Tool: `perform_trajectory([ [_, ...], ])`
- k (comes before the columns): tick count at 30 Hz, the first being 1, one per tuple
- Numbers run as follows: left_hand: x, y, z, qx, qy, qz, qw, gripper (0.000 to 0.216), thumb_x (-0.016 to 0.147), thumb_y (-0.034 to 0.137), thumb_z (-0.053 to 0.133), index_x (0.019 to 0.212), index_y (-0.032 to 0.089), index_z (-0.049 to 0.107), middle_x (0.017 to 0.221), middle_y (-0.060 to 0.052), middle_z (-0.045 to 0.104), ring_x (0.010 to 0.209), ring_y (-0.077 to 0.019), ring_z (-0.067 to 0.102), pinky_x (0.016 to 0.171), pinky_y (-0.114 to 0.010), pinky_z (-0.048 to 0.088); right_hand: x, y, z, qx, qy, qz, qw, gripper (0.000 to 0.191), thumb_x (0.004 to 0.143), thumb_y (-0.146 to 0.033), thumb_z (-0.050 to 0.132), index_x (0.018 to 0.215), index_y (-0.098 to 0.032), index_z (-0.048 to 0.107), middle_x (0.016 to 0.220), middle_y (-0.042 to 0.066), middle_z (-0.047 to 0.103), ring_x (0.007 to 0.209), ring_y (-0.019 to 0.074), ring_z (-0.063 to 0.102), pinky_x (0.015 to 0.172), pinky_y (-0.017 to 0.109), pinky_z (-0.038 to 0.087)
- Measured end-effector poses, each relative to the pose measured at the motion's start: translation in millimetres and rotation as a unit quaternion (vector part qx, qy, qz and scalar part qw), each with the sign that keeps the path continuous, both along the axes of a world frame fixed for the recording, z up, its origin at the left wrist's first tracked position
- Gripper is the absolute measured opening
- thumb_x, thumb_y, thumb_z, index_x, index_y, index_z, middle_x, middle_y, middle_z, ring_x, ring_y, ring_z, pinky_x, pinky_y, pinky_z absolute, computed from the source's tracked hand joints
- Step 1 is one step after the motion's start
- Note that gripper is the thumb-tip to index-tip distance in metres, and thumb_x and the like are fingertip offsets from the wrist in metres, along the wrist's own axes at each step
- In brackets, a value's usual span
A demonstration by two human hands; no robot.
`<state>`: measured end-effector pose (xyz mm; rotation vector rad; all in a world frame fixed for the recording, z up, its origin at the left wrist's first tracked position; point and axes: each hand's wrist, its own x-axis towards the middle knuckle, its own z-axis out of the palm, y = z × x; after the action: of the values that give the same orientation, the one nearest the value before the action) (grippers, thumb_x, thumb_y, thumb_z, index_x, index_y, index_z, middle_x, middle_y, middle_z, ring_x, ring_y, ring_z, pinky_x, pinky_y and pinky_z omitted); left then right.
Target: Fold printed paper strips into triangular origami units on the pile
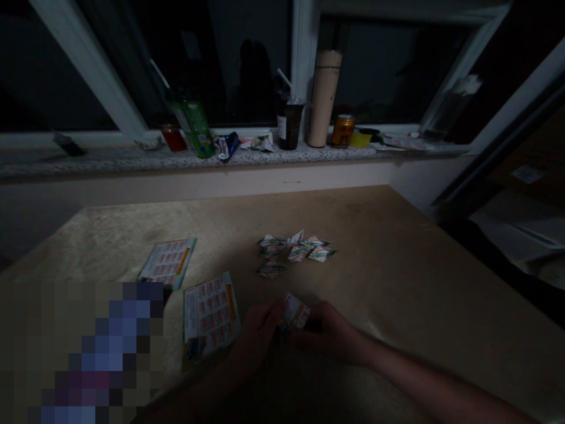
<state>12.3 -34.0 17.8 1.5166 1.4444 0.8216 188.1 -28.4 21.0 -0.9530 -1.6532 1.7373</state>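
Between my two hands, low in the middle of the head view, is a small folded piece of printed paper (295, 312). My left hand (261, 327) has its fingers closed on the paper's left edge. From the other side, my right hand (329, 331) grips the right edge with thumb and fingers. Just beyond lie several small folded paper pieces (298, 253) with similar print, loosely grouped on the wooden table (379, 235). Left of my left hand rests a flat printed sheet (212, 315) with red blocks in rows. Another such sheet (166, 263) lies farther left.
Along the speckled windowsill (260, 158) stand a green bottle (196, 126), a red jar (173, 138), a dark cup with a straw (290, 123), a tall beige flask (324, 97) and an orange can (343, 131). Crumpled wrappers (228, 146) lie among them. A blurred patch hides the lower left.
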Motion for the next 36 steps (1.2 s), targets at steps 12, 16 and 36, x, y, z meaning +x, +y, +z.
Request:
perform_trajectory([
  [12,3.4,1.9,4.7,-0.067,-0.058,0.043,0.995,0.049,0.077,0.06,0.045,0.066,0.016,0.064,0.057,0.0,0.057,0.048,-0.0133,0.05,0.043,-0.021,0.038,12.1,7.9,4.6,0.241,-0.001,-0.085,0.967,0.016,0.071,-0.025,0.07,0.086,-0.019,0.069,0.081,0.005,0.067,0.073,0.0156,0.063,0.063,0.025,0.052],
  [16,3.4,0.8,6.2,-0.074,-0.073,0.021,0.994,0.05,0.079,0.059,0.042,0.067,0.016,0.064,0.056,0.001,0.056,0.048,-0.0131,0.05,0.044,-0.021,0.039,11.4,9.1,3.3,0.225,0.007,-0.086,0.971,0.02,0.067,-0.024,0.074,0.085,-0.018,0.07,0.081,0.006,0.067,0.07,0.0148,0.063,0.06,0.023,0.051],
  [36,-0.7,-2.2,3.0,0.011,-0.135,-0.063,0.989,0.037,0.069,0.025,0.068,0.106,0.021,0.063,0.106,-0.006,0.066,0.098,-0.0246,0.06,0.086,-0.033,0.045,11.8,11.5,6.1,0.131,0.033,-0.164,0.977,0.021,0.07,-0.037,0.07,0.066,-0.017,0.068,0.069,0.004,0.068,0.063,0.015,0.062,0.059,0.025,0.049],
])
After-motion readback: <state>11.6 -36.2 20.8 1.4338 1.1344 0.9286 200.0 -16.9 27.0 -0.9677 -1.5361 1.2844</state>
